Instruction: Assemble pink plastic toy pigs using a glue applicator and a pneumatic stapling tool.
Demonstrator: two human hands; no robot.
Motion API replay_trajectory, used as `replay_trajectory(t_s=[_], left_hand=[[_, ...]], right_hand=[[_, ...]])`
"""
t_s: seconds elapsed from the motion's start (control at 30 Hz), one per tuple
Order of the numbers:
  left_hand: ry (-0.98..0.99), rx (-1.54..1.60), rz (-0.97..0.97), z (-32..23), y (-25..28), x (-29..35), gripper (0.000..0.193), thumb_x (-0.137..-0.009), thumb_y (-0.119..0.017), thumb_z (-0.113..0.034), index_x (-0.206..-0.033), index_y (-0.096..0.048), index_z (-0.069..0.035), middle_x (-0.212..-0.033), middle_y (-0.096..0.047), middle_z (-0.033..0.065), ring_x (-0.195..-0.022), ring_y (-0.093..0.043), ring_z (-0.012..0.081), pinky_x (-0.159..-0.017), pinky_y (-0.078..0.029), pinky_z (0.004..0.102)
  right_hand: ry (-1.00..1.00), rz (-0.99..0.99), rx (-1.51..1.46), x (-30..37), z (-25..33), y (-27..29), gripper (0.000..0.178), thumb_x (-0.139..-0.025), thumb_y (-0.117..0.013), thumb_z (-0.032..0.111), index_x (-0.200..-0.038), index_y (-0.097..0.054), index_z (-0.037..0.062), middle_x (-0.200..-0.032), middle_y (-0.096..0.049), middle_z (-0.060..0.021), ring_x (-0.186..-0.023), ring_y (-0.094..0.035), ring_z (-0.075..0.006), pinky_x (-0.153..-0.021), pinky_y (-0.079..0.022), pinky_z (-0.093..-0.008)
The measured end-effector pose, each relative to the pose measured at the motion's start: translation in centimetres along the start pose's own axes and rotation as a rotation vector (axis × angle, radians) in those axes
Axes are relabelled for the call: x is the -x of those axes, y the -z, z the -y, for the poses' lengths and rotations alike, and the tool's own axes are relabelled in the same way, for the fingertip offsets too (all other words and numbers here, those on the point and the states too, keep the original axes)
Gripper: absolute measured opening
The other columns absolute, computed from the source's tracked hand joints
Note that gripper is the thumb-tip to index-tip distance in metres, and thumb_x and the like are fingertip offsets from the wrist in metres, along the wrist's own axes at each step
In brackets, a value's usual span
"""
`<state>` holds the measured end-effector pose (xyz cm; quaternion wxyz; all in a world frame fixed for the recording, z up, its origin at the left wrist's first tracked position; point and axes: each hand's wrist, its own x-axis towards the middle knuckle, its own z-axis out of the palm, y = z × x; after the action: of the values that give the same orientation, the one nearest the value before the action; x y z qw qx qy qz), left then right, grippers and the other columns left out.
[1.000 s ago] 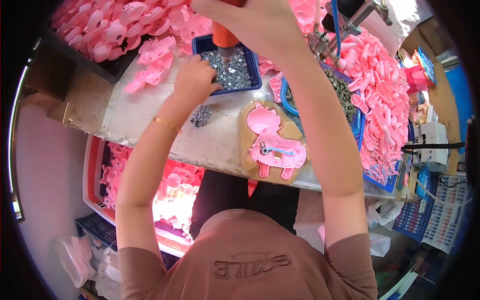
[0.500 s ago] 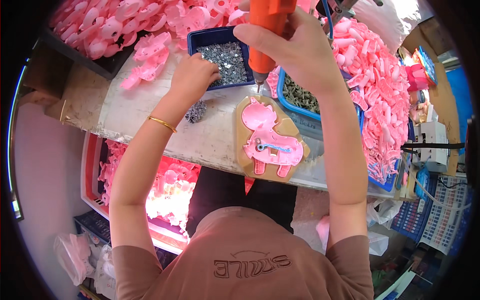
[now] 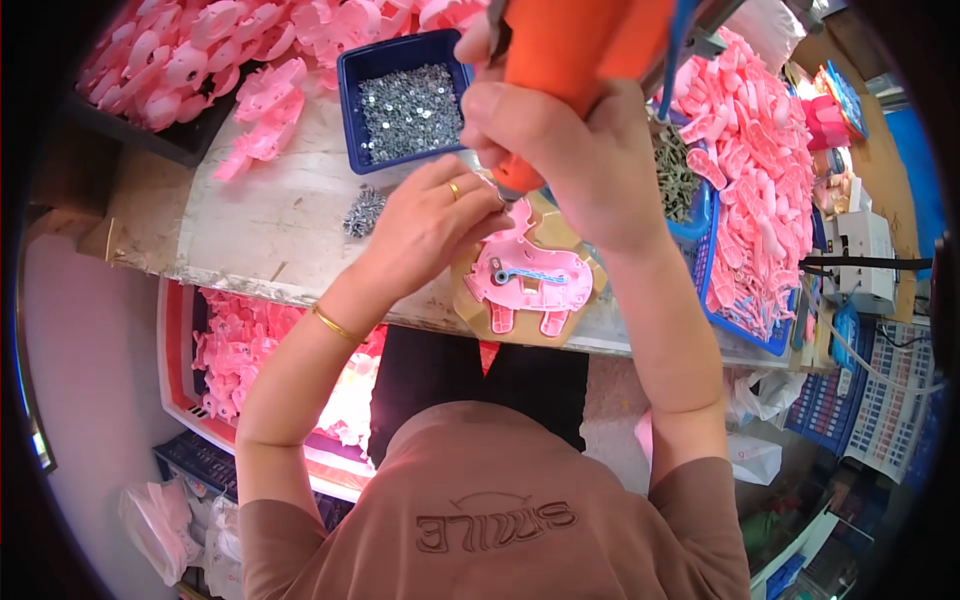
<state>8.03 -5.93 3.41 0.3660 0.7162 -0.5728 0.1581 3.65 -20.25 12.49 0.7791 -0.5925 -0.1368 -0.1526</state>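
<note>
A blue bin (image 3: 405, 160) of small metal pieces and a spiky grey cluster (image 3: 364, 212) sit left on the table (image 3: 250, 220), heaped pink parts (image 3: 755, 170) right; the left grip (image 3: 432, 220) and orange driver (image 3: 565, 50) partly cover the head of the pink animal shell (image 3: 520, 291). That shell lies in a tan holder (image 3: 468, 308) by the table's near edge, head pointing away from the person, legs toward them, its body's long axis roughly left-right. The right grip (image 3: 585, 165) grasps the driver; whether the left holds anything, I cannot tell.
</note>
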Motion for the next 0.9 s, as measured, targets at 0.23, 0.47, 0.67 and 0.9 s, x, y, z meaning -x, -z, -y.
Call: replay_trajectory(t_s=[0.23,0.47,0.67,0.9], left_hand=[[0.1,0.157,-0.027,-1.1,-1.6,0.8,0.014,-0.082,-0.074,-0.012,-0.091,-0.065,-0.006,-0.085,-0.065,0.0069,-0.083,-0.059,0.0284,-0.073,-0.049,0.0387],[0.163,0.242,0.007,-1.7,-1.6,1.0,0.012,-0.085,-0.072,-0.011,-0.095,-0.067,-0.007,-0.087,-0.066,0.0077,-0.084,-0.058,0.0299,-0.078,-0.049,0.0391],[0.182,0.29,0.006,-2.7,-2.4,1.3,0.016,-0.084,-0.071,-0.009,-0.1,-0.066,-0.007,-0.09,-0.064,0.0091,-0.09,-0.057,0.0322,-0.08,-0.048,0.0404],[0.155,0.153,0.096,-5.0,-2.1,1.6,0.031,-0.076,-0.078,-0.019,-0.101,-0.065,-0.007,-0.099,-0.063,0.0064,-0.1,-0.058,0.0277,-0.088,-0.049,0.0407]], right_hand=[[0.068,-0.122,0.053,1.2,0.1,0.4,0.022,-0.081,-0.075,0.01,-0.097,-0.064,-0.0004,-0.087,-0.064,-0.0018,-0.074,-0.06,-0.0071,-0.065,-0.05,-0.0244],[-0.002,-0.108,-0.035,1.7,0.2,0.8,0.02,-0.082,-0.074,0.01,-0.097,-0.065,-0.0001,-0.075,-0.062,-0.0006,-0.061,-0.058,-0.0063,-0.054,-0.047,-0.0227],[-0.06,-0.083,-0.031,2.4,1.1,1.2,0.024,-0.081,-0.073,0.009,-0.1,-0.064,-0.0012,-0.08,-0.064,-0.0025,-0.063,-0.059,-0.0067,-0.055,-0.049,-0.0231],[-0.051,-0.225,0.328,6.5,1.3,2.8,0.022,-0.082,-0.058,0.004,-0.101,-0.055,-0.0067,-0.06,-0.054,-0.0042,-0.047,-0.048,-0.0103,-0.055,-0.048,-0.0285]])
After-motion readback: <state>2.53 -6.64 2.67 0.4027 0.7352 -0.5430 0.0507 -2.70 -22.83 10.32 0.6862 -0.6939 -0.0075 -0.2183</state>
